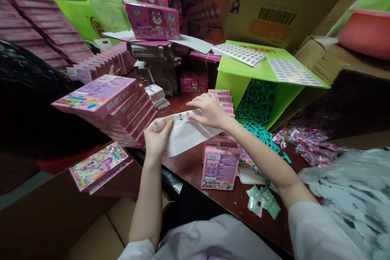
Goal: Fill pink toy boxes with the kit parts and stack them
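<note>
A white sticker sheet (191, 134) hangs between my hands above the table, with a row of small printed labels along its bent upper edge. My left hand (157, 138) pinches its left end, thumb on top. My right hand (209, 111) has its thumb and bent fingers on the right end of the same edge; the exact grip is partly hidden. Just beyond and below the sheet, a row of pink boxes (221, 168) stands upright on the table. To the left is a leaning stack of pink boxes (122, 109).
A green carton (225, 75) lies on its side, spilling teal plastic pieces (256, 101); sticker sheets (292, 71) rest on it. Green sachets (265, 201) lie near the table edge. Purple packets (310, 142) and a grey plastic bag (350, 183) are at right. Another person's hand (114, 70) shows at left.
</note>
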`<state>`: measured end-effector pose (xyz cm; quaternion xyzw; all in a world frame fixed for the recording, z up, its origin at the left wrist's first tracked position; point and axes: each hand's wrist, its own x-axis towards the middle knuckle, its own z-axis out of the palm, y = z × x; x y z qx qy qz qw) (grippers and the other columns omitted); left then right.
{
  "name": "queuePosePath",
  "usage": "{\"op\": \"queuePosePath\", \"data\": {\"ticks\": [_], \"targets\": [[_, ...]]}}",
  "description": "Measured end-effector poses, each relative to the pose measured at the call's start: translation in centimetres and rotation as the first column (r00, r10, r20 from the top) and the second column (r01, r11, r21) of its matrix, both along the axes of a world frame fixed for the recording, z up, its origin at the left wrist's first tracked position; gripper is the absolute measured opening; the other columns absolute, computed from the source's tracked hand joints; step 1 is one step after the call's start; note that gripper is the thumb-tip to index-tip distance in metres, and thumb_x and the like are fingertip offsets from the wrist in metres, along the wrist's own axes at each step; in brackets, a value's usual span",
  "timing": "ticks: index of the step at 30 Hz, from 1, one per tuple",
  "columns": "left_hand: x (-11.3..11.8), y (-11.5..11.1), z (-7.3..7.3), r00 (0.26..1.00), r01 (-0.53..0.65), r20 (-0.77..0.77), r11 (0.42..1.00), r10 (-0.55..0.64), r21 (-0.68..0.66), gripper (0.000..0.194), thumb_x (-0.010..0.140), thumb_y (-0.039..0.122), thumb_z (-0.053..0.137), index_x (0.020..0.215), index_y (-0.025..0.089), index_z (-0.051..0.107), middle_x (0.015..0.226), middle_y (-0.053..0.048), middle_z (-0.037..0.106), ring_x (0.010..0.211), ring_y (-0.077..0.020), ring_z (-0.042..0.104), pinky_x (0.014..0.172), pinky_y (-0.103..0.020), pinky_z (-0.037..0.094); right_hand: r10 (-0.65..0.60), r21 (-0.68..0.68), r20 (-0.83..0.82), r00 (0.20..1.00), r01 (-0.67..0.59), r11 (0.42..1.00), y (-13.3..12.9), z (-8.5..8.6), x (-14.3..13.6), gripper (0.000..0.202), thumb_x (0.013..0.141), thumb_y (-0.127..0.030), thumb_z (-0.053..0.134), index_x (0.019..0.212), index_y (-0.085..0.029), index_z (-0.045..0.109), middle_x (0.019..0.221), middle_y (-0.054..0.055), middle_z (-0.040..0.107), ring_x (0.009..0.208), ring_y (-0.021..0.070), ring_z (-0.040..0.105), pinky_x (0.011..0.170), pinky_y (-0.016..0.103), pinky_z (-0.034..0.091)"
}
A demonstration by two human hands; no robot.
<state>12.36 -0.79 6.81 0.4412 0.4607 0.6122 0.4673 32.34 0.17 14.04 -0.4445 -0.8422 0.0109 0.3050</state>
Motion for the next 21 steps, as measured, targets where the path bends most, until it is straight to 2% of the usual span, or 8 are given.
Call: {"op": "queuePosePath", "data": {"ticks": [2, 5, 9, 12, 14, 17, 19, 21], "targets": [[0.0, -0.2, 0.3, 0.998, 0.025, -0.055, 0.999, -0.023, 0.044, 0.032, 0.062, 0.033, 0.077, 0.085, 0.012, 0.069, 0.078, -0.004, 0.068, 0.065, -0.0112, 0.06, 0.062, -0.02, 0.048, 0.034, -0.133, -0.077, 0.996, -0.044, 0.99, 0.2, -0.2, -0.6, 0.019, 0.075, -0.021, 0.068, 0.094, -0.016, 0.069, 0.093, 0.005, 0.071, 0.088, 0.019, 0.061, 0.088, 0.038, 0.04], [-0.2, -0.3, 0.6, 0.986, 0.058, -0.161, 0.995, -0.044, 0.085, 0.028, 0.063, 0.031, 0.077, 0.083, 0.012, 0.07, 0.079, -0.005, 0.069, 0.068, -0.0115, 0.06, 0.064, -0.019, 0.047, -0.005, -0.302, -0.268, 0.963, -0.079, 0.95, 0.4, -0.4, -0.4, 0.019, 0.071, -0.013, 0.067, 0.089, -0.014, 0.07, 0.084, 0.003, 0.071, 0.075, 0.0142, 0.062, 0.072, 0.028, 0.046], [-0.1, -0.4, 0.6, 0.979, 0.054, -0.199, 0.995, -0.037, 0.08, 0.03, 0.064, 0.034, 0.076, 0.084, 0.013, 0.071, 0.08, -0.005, 0.069, 0.067, -0.0121, 0.061, 0.062, -0.02, 0.047, 0.0, -0.393, -0.365, 0.931, -0.155, 0.906, 0.4, -0.2, 0.1, 0.011, 0.071, -0.009, 0.064, 0.079, -0.013, 0.07, 0.077, 0.003, 0.071, 0.071, 0.0134, 0.063, 0.066, 0.024, 0.047], [0.3, -0.3, 0.6, 0.988, 0.027, -0.152, 0.999, -0.023, 0.024, 0.034, 0.063, 0.038, 0.076, 0.085, 0.012, 0.07, 0.08, -0.006, 0.069, 0.065, -0.0126, 0.06, 0.059, -0.02, 0.047, 0.007, -0.333, -0.366, 0.931, -0.138, 0.933, 0.1, -0.2, 0.1, 0.012, 0.073, -0.012, 0.063, 0.082, -0.014, 0.071, 0.076, 0.003, 0.07, 0.07, 0.0141, 0.063, 0.068, 0.027, 0.048], [0.6, -0.1, 0.6, 0.993, 0.017, -0.113, 0.999, -0.021, -0.038, 0.038, 0.061, 0.039, 0.077, 0.084, 0.01, 0.07, 0.079, -0.007, 0.069, 0.062, -0.013, 0.06, 0.058, -0.021, 0.048, 0.033, -0.206, -0.273, 0.961, -0.092, 0.974, -0.3, -0.2, -0.1, 0.01, 0.074, -0.014, 0.063, 0.08, -0.017, 0.071, 0.084, 0.003, 0.071, 0.079, 0.0161, 0.063, 0.08, 0.034, 0.046], [0.6, 0.4, 0.3, 0.997, -0.002, -0.073, 0.994, -0.006, -0.107, 0.042, 0.057, 0.04, 0.079, 0.083, 0.009, 0.069, 0.08, -0.009, 0.069, 0.062, -0.0144, 0.06, 0.057, -0.023, 0.049, 0.087, -0.011, -0.094, 0.992, -0.088, 0.996, -1.3, 0.4, -0.3, 0.008, 0.075, -0.018, 0.065, 0.069, -0.022, 0.07, 0.103, 0.002, 0.068, 0.1, 0.0207, 0.058, 0.098, 0.046, 0.034], [0.0, 0.9, 0.0, 0.997, -0.04, -0.069, 0.991, 0.031, -0.129, 0.043, 0.055, 0.04, 0.079, 0.083, 0.008, 0.069, 0.081, -0.009, 0.069, 0.063, -0.0152, 0.061, 0.056, -0.024, 0.049, 0.096, 0.029, -0.138, 0.986, -0.092, 0.995, -1.6, 1.0, 0.3, 0.008, 0.076, -0.023, 0.065, 0.069, -0.022, 0.069, 0.11, 0.003, 0.065, 0.105, 0.0214, 0.056, 0.099, 0.046, 0.035], [-1.0, 1.7, -0.6, 0.992, -0.117, -0.073, 0.983, 0.108, -0.14, 0.043, 0.054, 0.039, 0.079, 0.082, 0.009, 0.068, 0.082, -0.009, 0.069, 0.063, -0.0156, 0.061, 0.057, -0.025, 0.049, 0.045, 0.016, -0.294, 0.955, -0.042, 0.999, -0.9, 1.2, 2.1, 0.01, 0.079, -0.027, 0.062, 0.074, -0.022, 0.069, 0.107, 0.004, 0.066, 0.102, 0.0202, 0.058, 0.093, 0.041, 0.041]]}}
